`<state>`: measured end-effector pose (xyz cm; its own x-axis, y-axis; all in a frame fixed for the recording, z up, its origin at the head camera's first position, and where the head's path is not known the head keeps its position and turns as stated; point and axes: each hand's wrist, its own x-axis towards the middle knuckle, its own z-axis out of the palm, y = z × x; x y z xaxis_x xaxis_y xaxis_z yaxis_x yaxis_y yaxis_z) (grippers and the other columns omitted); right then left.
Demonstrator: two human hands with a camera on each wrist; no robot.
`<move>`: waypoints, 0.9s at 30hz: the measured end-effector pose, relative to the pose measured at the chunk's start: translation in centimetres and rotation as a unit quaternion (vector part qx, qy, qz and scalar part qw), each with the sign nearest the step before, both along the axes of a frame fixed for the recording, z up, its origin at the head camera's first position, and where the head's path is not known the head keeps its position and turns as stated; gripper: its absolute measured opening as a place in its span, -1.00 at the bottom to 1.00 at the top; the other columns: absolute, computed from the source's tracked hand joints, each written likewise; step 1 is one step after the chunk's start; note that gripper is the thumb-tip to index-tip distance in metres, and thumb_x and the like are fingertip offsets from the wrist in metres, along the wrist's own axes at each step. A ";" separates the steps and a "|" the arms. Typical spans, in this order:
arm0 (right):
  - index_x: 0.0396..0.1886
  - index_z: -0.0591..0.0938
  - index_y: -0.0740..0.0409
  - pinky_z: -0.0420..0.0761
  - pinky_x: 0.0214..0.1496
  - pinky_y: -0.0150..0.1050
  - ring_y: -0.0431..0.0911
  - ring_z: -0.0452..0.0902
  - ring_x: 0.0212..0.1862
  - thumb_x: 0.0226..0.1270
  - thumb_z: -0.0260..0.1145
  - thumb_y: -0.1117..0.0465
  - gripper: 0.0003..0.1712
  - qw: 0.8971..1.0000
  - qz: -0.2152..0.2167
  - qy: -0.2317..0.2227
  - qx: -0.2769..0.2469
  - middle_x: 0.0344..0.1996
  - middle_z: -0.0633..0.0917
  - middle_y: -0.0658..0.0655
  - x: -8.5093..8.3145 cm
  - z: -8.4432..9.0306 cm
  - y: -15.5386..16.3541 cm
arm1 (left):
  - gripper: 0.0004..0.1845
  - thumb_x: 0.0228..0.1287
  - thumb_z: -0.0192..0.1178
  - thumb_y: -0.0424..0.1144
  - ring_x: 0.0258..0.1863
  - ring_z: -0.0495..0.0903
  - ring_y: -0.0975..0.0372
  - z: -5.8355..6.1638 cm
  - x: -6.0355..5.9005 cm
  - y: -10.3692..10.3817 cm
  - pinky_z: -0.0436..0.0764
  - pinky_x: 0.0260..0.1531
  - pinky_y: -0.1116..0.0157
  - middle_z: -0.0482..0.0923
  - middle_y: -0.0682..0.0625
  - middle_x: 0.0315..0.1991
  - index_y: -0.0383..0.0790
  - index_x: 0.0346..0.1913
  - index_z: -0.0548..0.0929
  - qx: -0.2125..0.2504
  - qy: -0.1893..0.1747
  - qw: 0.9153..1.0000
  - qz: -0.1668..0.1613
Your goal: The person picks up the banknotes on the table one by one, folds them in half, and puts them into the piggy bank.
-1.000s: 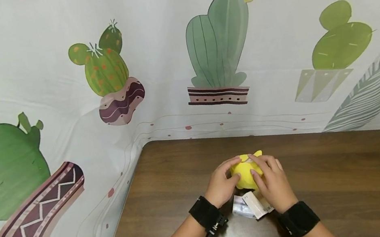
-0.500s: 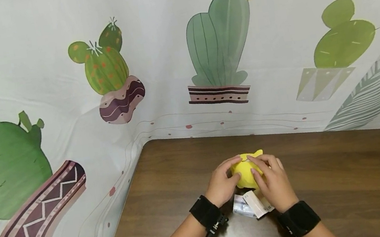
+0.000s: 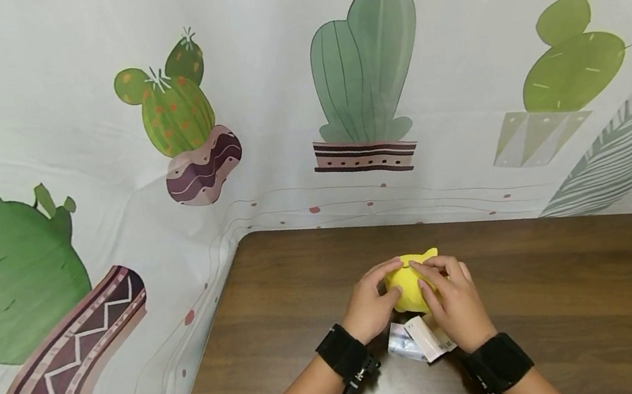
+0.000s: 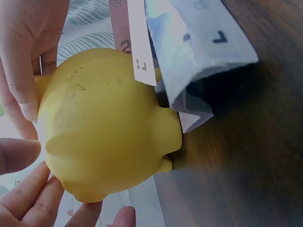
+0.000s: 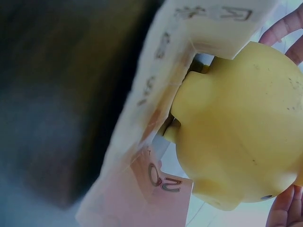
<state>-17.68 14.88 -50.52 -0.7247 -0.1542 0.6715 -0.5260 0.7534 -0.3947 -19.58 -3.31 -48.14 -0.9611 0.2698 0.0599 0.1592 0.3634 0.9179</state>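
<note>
A yellow piggy bank (image 3: 408, 291) stands on the table between both hands, a thin dark slot showing on its top in the head view. My left hand (image 3: 366, 306) holds its left side, index finger along the top and thumb on the near face. From the right, my right hand (image 3: 460, 306) grips it, with fingertips right at the slot and the thumb on the near side. Close below the piggy bank are folded banknotes: a bluish note (image 4: 203, 52), a pale note (image 3: 426, 338) and a pinkish note (image 5: 142, 189).
The brown wooden table (image 3: 284, 311) extends on both sides of the hands. White cloth (image 3: 264, 96) printed with cacti hangs behind it and along its left side. A black wrist strap (image 3: 342, 351) with a small camera sits on each wrist.
A small pale strip showing at the piggy bank's slot one second ago has gone down out of sight, leaving the slot dark. Both hands stay nearly still.
</note>
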 end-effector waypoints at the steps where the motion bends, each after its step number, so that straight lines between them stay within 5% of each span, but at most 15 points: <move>1: 0.15 0.70 0.16 0.39 -0.08 -0.17 0.09 0.40 -0.04 0.26 0.41 0.42 -0.56 1.000 -0.001 -0.001 0.001 0.00 0.54 0.22 0.0 0.0 0.0 | -0.53 0.40 0.16 -0.33 0.45 0.35 0.25 0.0 0.0 0.0 0.41 0.41 0.12 0.45 0.23 0.41 0.06 0.32 0.58 0.000 0.000 1.000 0.000; 27: 0.07 0.68 0.24 0.45 -0.02 -0.01 0.13 0.39 0.02 0.32 0.37 0.35 -0.68 0.999 -0.013 -0.037 -0.007 0.06 0.53 0.25 0.2 0.1 -0.1 | -0.53 0.39 0.16 -0.34 0.45 0.36 0.21 0.2 0.0 0.0 0.41 0.42 0.07 0.46 0.20 0.40 0.04 0.31 0.59 0.002 0.011 1.000 -0.003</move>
